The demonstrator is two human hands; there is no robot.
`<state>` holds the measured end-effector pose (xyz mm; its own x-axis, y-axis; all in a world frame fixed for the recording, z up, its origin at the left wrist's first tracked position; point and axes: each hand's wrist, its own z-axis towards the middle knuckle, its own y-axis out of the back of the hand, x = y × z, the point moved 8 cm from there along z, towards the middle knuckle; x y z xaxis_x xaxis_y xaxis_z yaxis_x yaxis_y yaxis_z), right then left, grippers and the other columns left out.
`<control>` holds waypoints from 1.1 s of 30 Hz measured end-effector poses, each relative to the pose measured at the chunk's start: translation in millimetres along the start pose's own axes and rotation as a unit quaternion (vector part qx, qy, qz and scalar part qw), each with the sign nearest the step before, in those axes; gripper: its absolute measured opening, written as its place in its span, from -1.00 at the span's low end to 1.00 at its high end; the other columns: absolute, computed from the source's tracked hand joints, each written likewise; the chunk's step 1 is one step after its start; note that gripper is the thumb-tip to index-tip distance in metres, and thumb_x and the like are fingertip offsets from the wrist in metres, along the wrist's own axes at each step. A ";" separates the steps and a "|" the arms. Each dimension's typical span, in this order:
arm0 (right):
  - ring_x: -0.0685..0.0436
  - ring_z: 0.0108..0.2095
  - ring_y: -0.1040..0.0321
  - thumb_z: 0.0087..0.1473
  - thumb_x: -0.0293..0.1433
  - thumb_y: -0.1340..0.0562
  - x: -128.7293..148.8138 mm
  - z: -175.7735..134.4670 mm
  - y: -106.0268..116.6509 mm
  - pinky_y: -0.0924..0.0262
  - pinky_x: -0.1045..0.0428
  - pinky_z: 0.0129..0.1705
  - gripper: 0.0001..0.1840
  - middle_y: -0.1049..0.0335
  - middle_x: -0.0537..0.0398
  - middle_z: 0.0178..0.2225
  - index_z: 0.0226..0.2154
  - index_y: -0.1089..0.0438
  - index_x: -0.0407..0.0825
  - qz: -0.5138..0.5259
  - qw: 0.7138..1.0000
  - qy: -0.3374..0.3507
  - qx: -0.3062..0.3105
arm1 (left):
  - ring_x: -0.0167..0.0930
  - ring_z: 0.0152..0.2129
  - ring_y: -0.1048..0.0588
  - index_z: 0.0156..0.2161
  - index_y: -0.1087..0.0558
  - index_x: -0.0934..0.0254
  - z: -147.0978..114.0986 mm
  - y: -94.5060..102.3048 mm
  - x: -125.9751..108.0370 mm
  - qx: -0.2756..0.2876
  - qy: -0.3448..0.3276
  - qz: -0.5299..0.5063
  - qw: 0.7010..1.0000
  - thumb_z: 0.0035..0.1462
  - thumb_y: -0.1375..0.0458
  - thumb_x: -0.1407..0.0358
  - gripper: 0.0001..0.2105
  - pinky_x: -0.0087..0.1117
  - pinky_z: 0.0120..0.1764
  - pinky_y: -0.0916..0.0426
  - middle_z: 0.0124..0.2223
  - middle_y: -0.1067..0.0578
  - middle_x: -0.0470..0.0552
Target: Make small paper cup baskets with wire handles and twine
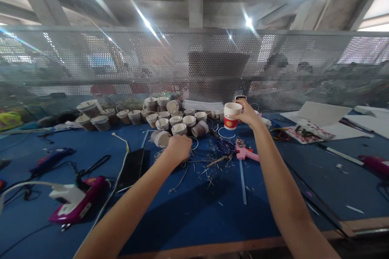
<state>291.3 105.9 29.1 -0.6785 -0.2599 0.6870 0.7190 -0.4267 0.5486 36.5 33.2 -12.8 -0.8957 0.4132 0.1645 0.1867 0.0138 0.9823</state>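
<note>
In my right hand [248, 114] is a small stack of paper cups [230, 123], white at the rims with a red band, held upright above the back of the table. My left hand [180, 147] is closed, knuckles up, and its fingertips are hidden. Just beside it a grey-brown wrapped cup [160, 139] lies tipped on its side. Behind that stand several more wrapped cups [179, 129] with pale rims and thin handles. A pale ring [225, 132] lies on the table below the paper cups.
A pink glue gun [246, 153] and tangled blue cord [223, 145] lie amid twine scraps. To the left are a black phone [131, 170], a purple power strip [79, 206] and a blue glue gun [52, 160]. White sheets [323, 113] lie right; a perforated metal screen [170, 64] closes the back.
</note>
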 end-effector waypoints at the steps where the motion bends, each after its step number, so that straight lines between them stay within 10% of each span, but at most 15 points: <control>1: -0.16 -0.10 -0.21 -0.40 -0.38 -0.35 1.7 -0.6 -4.5 -0.09 -0.03 -0.10 -0.25 -0.22 -0.03 -0.05 -0.06 -0.17 -0.03 0.007 1.000 0.002 0.022 | -0.14 -0.16 -0.38 -0.19 -0.37 0.36 0.1 -0.6 -19.0 -0.019 -0.067 -0.034 0.997 -0.08 -0.10 0.45 -0.73 -0.23 -0.22 -0.29 -0.11 -0.42 0.24; 4: -0.16 -0.09 -0.20 -0.38 -0.41 -0.34 -7.1 -3.6 -16.5 -0.08 -0.03 -0.09 -0.27 -0.22 -0.05 -0.05 -0.06 -0.16 -0.05 -0.023 0.999 -0.020 0.029 | -0.23 -0.11 -0.35 -0.04 -0.24 0.31 0.0 -21.5 -65.8 0.033 -0.248 -0.133 0.959 -0.02 -0.08 0.36 -0.63 -0.32 -0.16 -0.26 -0.03 -0.34 0.19; 13: -0.32 0.02 -0.08 -0.38 -0.38 -0.34 -46.8 -15.3 -25.7 -0.08 -0.09 -0.05 -0.21 -0.15 -0.21 -0.03 -0.03 -0.10 -0.15 -0.173 0.976 -0.134 0.002 | -0.43 -0.48 -0.37 -0.20 -0.26 0.31 28.6 -66.2 -58.1 0.151 -0.242 -0.273 0.919 -0.15 -0.22 0.27 -0.63 -0.49 -0.45 -0.21 -0.42 -0.40 -0.08; 22: -0.19 -0.46 -0.37 -0.84 -0.35 -0.47 42.5 -54.7 -61.0 -0.26 -0.01 -0.50 -0.40 -0.35 0.03 -0.42 -0.53 -0.32 -0.03 -0.203 0.918 -0.011 0.341 | -0.50 -0.55 -0.31 -0.35 -0.46 0.33 39.1 -21.0 -14.0 0.040 -0.253 -0.296 0.920 -0.06 -0.09 0.31 -0.83 -0.50 -0.46 -0.14 -0.47 -0.43 -0.07; 26: -0.09 -0.59 -0.34 -0.82 -0.29 -0.47 54.7 -106.6 -115.4 -0.25 0.05 -0.57 -0.36 -0.39 0.13 -0.55 -0.48 -0.34 -0.05 -0.141 0.817 -0.065 0.556 | -0.51 -0.54 -0.30 -0.39 -0.45 0.35 42.4 -14.5 -3.2 0.011 -0.229 -0.309 0.923 -0.04 -0.05 0.31 -0.83 -0.52 -0.45 -0.14 -0.48 -0.42 -0.08; 30: 0.00 -0.63 -0.31 -0.59 -0.14 -0.41 53.5 -121.3 -149.6 -0.23 0.09 -0.54 -0.50 -0.34 0.19 -0.64 -0.57 -0.29 -0.08 -0.113 0.768 -0.049 0.629 | -0.53 -0.55 -0.27 -0.43 -0.41 0.34 38.0 -4.4 4.7 0.000 -0.230 -0.309 0.923 -0.02 -0.04 0.27 -0.82 -0.53 -0.45 -0.14 -0.50 -0.37 -0.12; 33: 0.03 -0.64 -0.29 -0.37 -0.04 -0.31 59.8 -110.5 -148.0 -0.22 0.12 -0.53 -0.56 -0.34 0.20 -0.66 -0.61 -0.30 -0.08 -0.021 0.789 -0.008 0.613 | -0.54 -0.55 -0.25 -0.48 -0.39 0.33 30.9 9.3 20.5 -0.021 -0.217 -0.273 0.937 -0.05 -0.06 0.31 -0.87 -0.52 -0.45 -0.12 -0.52 -0.35 -0.12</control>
<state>127.6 57.8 -63.7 -0.7115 -0.2522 0.6559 0.3071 0.7280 0.6130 32.3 69.9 -3.0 -0.6033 0.6861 -0.4066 -0.2764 0.2983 0.9136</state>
